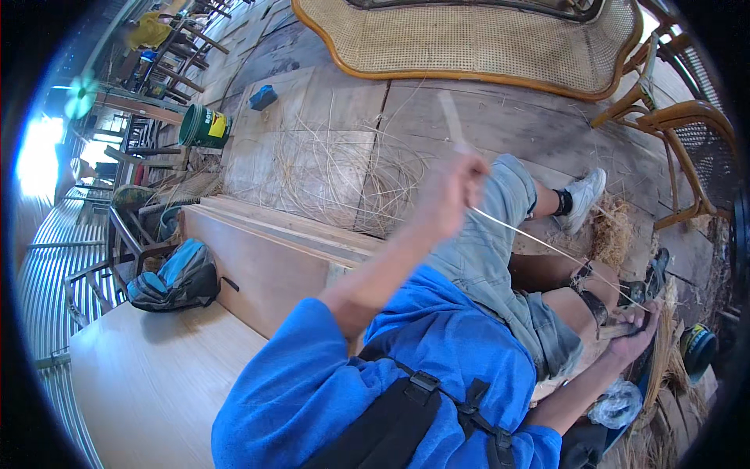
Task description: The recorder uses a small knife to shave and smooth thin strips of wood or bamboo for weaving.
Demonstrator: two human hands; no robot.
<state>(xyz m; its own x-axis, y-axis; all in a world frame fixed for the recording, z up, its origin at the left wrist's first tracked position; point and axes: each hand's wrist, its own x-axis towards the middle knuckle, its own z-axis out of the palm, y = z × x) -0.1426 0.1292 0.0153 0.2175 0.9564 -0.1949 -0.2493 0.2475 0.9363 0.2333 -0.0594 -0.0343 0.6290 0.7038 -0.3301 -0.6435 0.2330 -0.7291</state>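
A thin pale rattan strip (539,238) stretches taut across my lap between my two hands. My left hand (455,187) is raised above my left thigh, closed around one end of it; a blurred pale length (450,117) sticks up beyond the fist. Beside my right knee, my right hand (631,338) pinches the strip's other end with its fingers closed. A small wooden piece (613,331) shows by those fingers, too indistinct to name. Just past the right hand lies a bundle of long rattan strands (666,356).
Loose strands (336,168) litter the floor ahead, with a shavings heap (613,230) near my shoe. A cane-woven bench (469,39) stands beyond, a cane chair (683,148) at right. Leftward are a wooden cabinet (266,254), backpack (178,277) and green bucket (205,127). A plastic bag (616,404) lies close right.
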